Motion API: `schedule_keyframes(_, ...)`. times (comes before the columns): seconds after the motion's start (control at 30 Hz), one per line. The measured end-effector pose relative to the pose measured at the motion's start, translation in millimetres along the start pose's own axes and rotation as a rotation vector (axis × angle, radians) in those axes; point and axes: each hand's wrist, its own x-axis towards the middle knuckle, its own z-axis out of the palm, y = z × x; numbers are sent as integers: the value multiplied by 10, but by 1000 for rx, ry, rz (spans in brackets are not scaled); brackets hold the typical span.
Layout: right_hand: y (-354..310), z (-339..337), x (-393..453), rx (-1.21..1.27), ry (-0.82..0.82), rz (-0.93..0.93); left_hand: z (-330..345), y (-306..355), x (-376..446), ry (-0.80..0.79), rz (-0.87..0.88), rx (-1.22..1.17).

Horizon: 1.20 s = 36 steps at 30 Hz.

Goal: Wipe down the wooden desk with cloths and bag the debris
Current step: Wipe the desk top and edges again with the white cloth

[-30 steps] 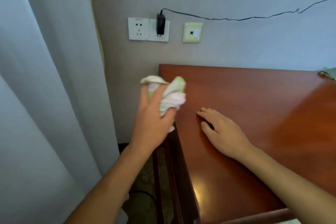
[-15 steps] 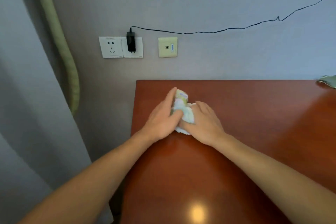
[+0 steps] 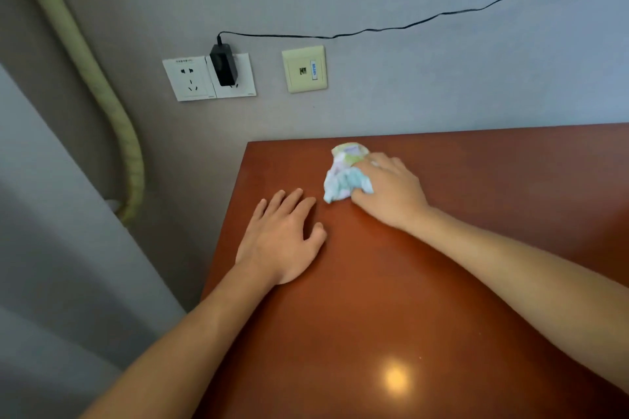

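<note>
The reddish-brown wooden desk (image 3: 391, 299) fills the lower right of the head view, its back edge against the wall. A crumpled pale cloth (image 3: 345, 173) with green and blue tints lies near the back left corner. My right hand (image 3: 391, 189) grips the cloth from its right side and holds it down on the desk. My left hand (image 3: 282, 238) rests flat on the wood near the left edge, fingers straight, a short way left of the cloth and holding nothing.
On the wall behind the desk are a white double socket (image 3: 190, 78) with a black adapter (image 3: 223, 65), its cable (image 3: 442, 13) running right, and a beige data socket (image 3: 304, 69). A curtain (image 3: 51, 248) and a pale hose (image 3: 112, 112) stand left.
The cloth passed from my left hand to my right hand on the desk. My left hand let go and now lies flat to the cloth's left; the right hand carried it toward the back edge.
</note>
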Motion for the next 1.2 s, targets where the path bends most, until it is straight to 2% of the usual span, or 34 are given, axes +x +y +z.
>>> schedule_keyframes(0.1,14,-66,-652,-26,-4,-133,-7,10,-5,47,-5,-9)
schedule_keyframes(0.2,116,-266,-1221,-112,-10,-150,-42,60,-65,139,34,4)
schedule_keyframes(0.33,402,-630,-1869,-182,34,41,-78,124,-260,204,159,7)
schedule_keyframes(0.43,653,-872,-2423,-194,158,202,11,461,-620,147,395,-15)
schedule_keyframes(0.5,771,-1002,-2732,-195,243,290,98,851,-892,103,612,-37)
schedule_keyframes(0.57,854,-1134,-2995,-210,307,351,166,1306,-1094,-32,721,-71)
schedule_keyframes(0.67,1076,-1360,-3375,-227,369,452,314,1980,-1221,-207,787,-74)
schedule_keyframes(0.83,1772,-1664,-4068,-263,342,579,544,3031,-1298,-329,774,11)
schedule_keyframes(1.03,3127,-1991,-4611,-353,381,679,794,4659,-1334,-332,852,55)
schedule_keyframes(1.1,3709,-2103,-4702,-343,420,703,968,5205,-1287,-307,828,101)
schedule_keyframes(1.2,4497,-2138,-5000,-219,510,863,1175,5560,-1241,-268,779,211)
